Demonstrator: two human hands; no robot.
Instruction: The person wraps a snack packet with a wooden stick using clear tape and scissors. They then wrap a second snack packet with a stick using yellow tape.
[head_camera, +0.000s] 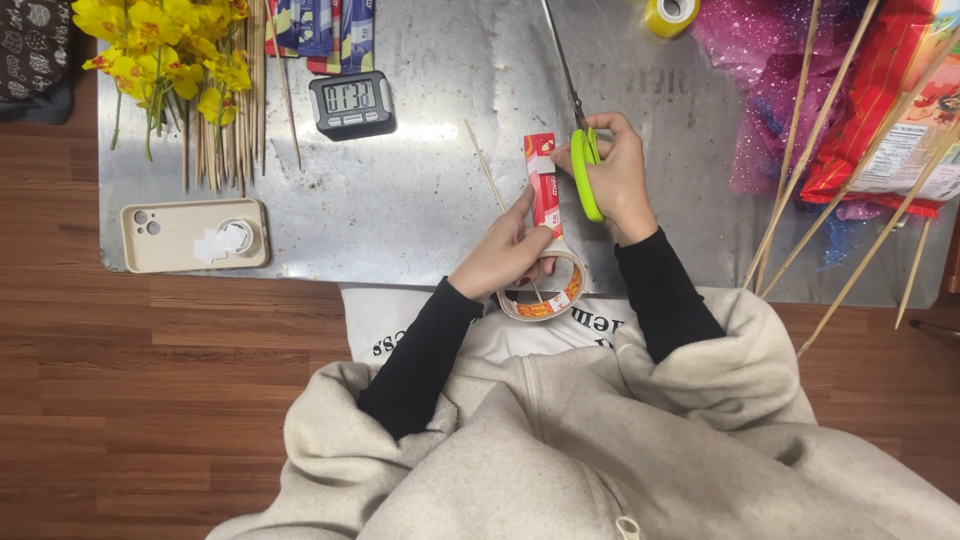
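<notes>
Centrally, a metal sheet (420, 200) covers the wooden floor, and both hands work at its near edge, above the person's grey hooded top (560, 450). Far to the right of the right hand lie a magenta glitter fabric (760, 90), a red snack bag (900, 120) and several long bamboo sticks (800, 160); well to the left of the left hand lie yellow artificial flowers (170, 40), a beige phone case (190, 235) and a digital timer (351, 103). The left hand (505, 255) grasps a red-and-white snack packet (543, 180) fixed to a thin skewer (490, 175), and a roll of clear tape (545, 290) rests against its fingers. The packet's long axis stands nearly vertical in view, rising from the left hand's fingertips. The right hand (620, 180) is closed through the green handles of scissors (585, 165), blades pointing away from the body. The packet lies just left of the right hand, almost touching it; which blade meets it cannot be told.
</notes>
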